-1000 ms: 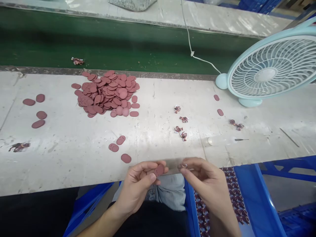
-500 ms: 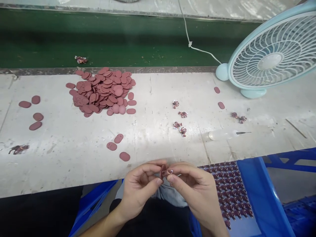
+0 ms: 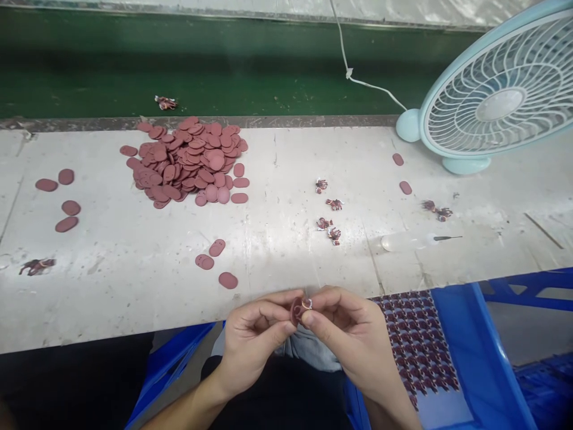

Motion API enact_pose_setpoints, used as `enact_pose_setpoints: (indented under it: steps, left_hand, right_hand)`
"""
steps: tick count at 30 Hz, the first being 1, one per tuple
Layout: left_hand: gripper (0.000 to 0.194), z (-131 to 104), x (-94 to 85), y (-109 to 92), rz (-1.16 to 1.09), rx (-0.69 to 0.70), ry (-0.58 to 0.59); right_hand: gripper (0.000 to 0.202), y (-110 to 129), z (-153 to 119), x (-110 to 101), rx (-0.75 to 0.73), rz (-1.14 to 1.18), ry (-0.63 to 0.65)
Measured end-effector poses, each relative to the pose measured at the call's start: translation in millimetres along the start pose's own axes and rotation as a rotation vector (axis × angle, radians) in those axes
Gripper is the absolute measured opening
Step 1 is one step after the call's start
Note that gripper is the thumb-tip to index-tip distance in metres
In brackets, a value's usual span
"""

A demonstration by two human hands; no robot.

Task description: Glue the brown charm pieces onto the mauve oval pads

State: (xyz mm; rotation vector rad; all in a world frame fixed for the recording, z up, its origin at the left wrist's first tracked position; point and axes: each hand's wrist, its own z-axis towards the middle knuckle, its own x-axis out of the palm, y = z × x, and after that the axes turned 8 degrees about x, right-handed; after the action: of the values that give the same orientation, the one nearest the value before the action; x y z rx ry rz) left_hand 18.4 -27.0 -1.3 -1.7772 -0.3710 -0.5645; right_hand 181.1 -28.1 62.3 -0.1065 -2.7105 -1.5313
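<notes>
My left hand [image 3: 257,334] pinches a reddish-brown oval base [image 3: 295,310] between thumb and fingertips, just past the table's front edge. A small brown-and-white figurine [image 3: 306,304] is between the thumb and fingers of my right hand [image 3: 351,340]. The figurine's legs are against the face of the base; my fingertips hide part of both. Loose oval bases [image 3: 228,280] lie on the table beyond my left hand. Several similar figurines [image 3: 334,204], which look like horses, are on the table beyond my right hand.
A big pile of oval bases [image 3: 192,158] sits at the back left. A blue fan [image 3: 499,104] and a clear bottle with a thin dark tip [image 3: 405,242] are on the right. Rows of figures fill a blue crate [image 3: 481,346] below. A green belt [image 3: 268,71] runs behind.
The figurine and the oval base have come together between my fingers, with the base now turned more toward view. On the green belt, a figurine has travelled right. My view has shifted slightly.
</notes>
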Motion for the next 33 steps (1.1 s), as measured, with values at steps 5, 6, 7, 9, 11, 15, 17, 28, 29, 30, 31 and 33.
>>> enact_pose_setpoints:
  steps: [5,6,7,9,11,15,17,28,29,30,31,33]
  left_hand:
    - [0.01,0,2.7,-1,-0.012,0.016,-0.023]
    - [0.01,0,3.0,-1,-0.014,0.021,-0.025]
    - [0.011,0,3.2,-1,-0.014,0.025,-0.026]
    - [0.01,0,3.2,-2,-0.013,0.029,-0.026]
    - [0.01,-1,3.0,-2,-0.012,0.035,-0.026]
    - [0.012,-2,2.5,2,-0.01,0.046,-0.023]
    - [0.013,-2,2.8,5,-0.013,0.059,-0.02]
    - [0.033,-2,-35.9,-31,0.635,0.408,-0.131]
    - [0.038,0,-45.5,-35,0.774,0.466,-0.164]
    - [0.043,2,-55.2,-38,0.896,0.501,-0.176]
    - [0.049,4,-64.3,-40,0.983,0.51,-0.168]
    - [0.055,8,-79.2,-41,0.95,0.479,-0.096]
  right_hand:
    - [0.009,-3,2,4,0.007,0.067,-0.01]
    - [0.008,-4,2,5,0.005,0.076,-0.006]
    - [0.008,-5,2,5,0.001,0.082,-0.005]
    - [0.008,-7,2,6,-0.008,0.084,-0.007]
    - [0.008,-7,2,7,-0.019,0.084,-0.015]
    - [0.008,-7,3,8,-0.004,0.117,-0.019]
    - [0.009,-7,4,9,0.011,0.159,-0.007]
    - [0.017,-35,-13,-43,-0.071,0.238,-0.199]
    - [0.017,-39,-20,-56,-0.091,0.212,-0.248]
    - [0.016,-44,-27,-68,-0.109,0.185,-0.306]
    - [0.015,-49,-35,-81,-0.12,0.159,-0.374]
    - [0.014,-60,-51,-105,-0.13,0.098,-0.521]
